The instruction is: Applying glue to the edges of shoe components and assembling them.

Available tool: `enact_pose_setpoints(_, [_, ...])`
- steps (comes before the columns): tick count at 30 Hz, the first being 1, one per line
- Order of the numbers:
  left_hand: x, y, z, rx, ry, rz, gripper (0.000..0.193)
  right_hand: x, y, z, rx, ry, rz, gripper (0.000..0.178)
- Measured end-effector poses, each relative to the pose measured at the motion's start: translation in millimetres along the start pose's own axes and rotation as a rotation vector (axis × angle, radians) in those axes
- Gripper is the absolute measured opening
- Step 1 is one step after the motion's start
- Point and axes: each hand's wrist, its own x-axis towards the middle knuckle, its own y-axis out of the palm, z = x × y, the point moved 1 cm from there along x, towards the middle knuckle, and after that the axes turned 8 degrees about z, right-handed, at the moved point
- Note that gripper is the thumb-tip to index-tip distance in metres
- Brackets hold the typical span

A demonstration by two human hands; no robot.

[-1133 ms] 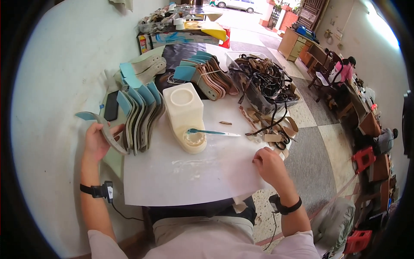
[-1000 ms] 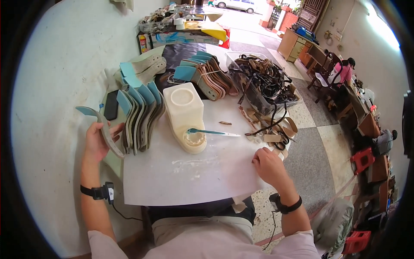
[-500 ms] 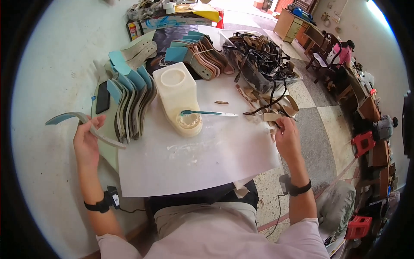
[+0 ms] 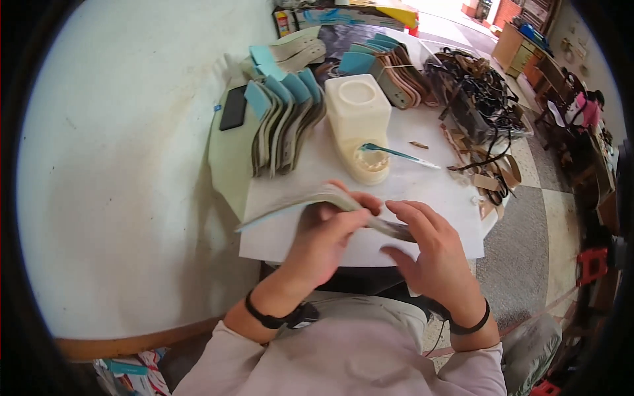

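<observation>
Left hand [image 4: 320, 241]: my fingers and thumb grip the sole [image 4: 323, 196] near its middle, arched, above the near part of the sheet [image 4: 456, 221]. Right hand [image 4: 432, 247]: thumb and fingers spread about the sole's right end; contact cannot be told. Sole and hands slightly blurred. Beyond them: cream bottle [image 4: 360, 122], brush [image 4: 403, 156] laid across its cup, handle to the right. Left of bottle: row of blue-ended soles [image 4: 284, 125], phone [image 4: 233, 109] beside it. Right: offcuts [image 4: 487, 181], bin [image 4: 522, 132] heaped with dark straps [image 4: 479, 89].
</observation>
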Motion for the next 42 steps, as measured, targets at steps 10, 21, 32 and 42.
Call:
enact_pose_setpoints(10, [-21,-42,9,0.13,-0.043,-0.077,0.075,-15,-8,-35,-0.053,0.085,-0.019,0.024])
enact_pose_setpoints(21, [-37,-38,-22,1.414,0.394,-0.012,0.04,-1,-22,-61,-0.096,0.079,0.345,0.015])
enact_pose_setpoints(32, [-26,-57,8,1.387,0.507,-0.126,0.02,44,-72,-105,-0.096,0.298,0.216,0.026])
enact_pose_setpoints(42, [-23,-63,15,1.372,0.593,-0.159,0.019,87,-31,-155,-0.299,0.206,0.299,0.02])
